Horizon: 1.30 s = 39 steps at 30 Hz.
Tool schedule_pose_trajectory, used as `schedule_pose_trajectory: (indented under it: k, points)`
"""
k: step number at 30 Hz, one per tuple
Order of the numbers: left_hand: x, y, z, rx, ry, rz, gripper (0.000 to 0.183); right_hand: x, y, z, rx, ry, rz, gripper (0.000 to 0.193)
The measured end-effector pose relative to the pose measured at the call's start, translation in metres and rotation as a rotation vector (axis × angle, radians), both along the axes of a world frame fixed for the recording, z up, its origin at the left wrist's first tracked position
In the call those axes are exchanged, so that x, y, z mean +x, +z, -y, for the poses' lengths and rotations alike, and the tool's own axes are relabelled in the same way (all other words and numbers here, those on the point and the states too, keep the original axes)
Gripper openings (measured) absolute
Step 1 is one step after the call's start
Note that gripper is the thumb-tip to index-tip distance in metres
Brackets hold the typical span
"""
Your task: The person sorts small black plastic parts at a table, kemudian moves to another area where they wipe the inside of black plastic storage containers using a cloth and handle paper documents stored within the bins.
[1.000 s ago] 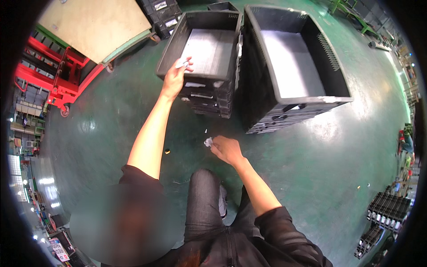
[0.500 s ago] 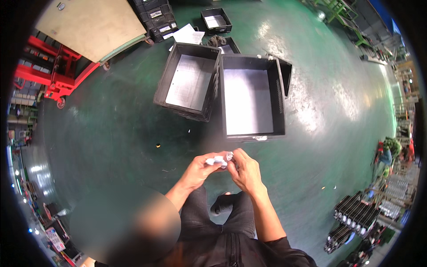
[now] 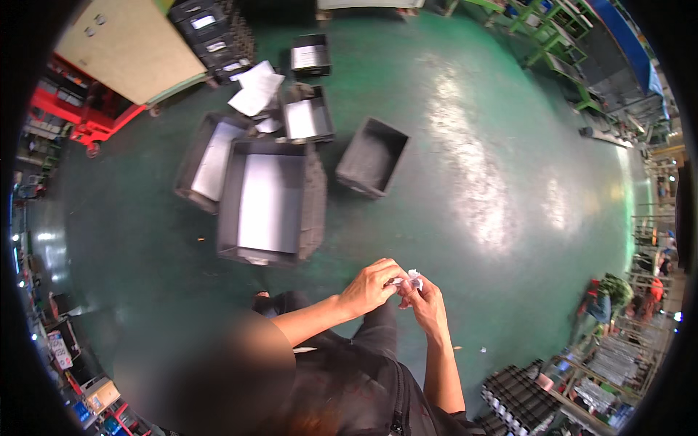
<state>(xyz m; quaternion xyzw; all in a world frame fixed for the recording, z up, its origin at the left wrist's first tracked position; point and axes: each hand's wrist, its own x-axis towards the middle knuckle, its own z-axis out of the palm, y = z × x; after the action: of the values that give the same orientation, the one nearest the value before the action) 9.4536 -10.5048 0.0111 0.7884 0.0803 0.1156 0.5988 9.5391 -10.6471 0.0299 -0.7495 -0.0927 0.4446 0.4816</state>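
In front of my lap, my left hand (image 3: 371, 288) and my right hand (image 3: 427, 305) meet with bent fingers. Between their fingertips is a small crumpled white scrap (image 3: 415, 275), paper or thin film; I cannot tell which. Both hands pinch it, and the fingers hide part of it. Nearest to my hands, off to the left, stands a large dark plastic crate (image 3: 311, 207) with a white sheet on its bottom.
Another lined crate (image 3: 195, 163) sits left of it, and a separate dark bin (image 3: 372, 156) stands to the right. Smaller bins (image 3: 310, 57), loose white papers (image 3: 257, 89) and a wheeled cabinet (image 3: 123, 54) are farther back. Black stacked parts (image 3: 520, 396) lie at lower right.
My view has turned right, so the crates now appear farther left and the separate bin shows whole. The white scrap stays in both hands, which sit farther right and lower in view.
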Motion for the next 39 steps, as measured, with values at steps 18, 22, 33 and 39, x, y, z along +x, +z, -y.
schedule_pose_trajectory:
  k: [18, 22, 33, 39]
  points:
    - [0.491, -0.013, -0.080, -0.387, -0.482, -0.005, 0.068, 0.482, -0.003, -0.053, 0.160, -0.319, -0.574, 0.019]
    - [0.592, 0.011, -0.155, -0.359, -0.224, 0.119, 0.069, 0.611, 0.017, -0.143, 0.109, -0.232, -0.323, 0.005]
    - [0.707, 0.003, -0.382, -0.295, 0.636, -0.033, 0.025, 0.804, 0.018, -0.478, -0.010, 0.799, -0.330, 0.018]
    - [0.740, -0.028, -0.453, 0.043, 1.400, -0.059, 0.021, 0.810, -0.009, -0.639, -0.091, 1.279, -0.244, 0.029]
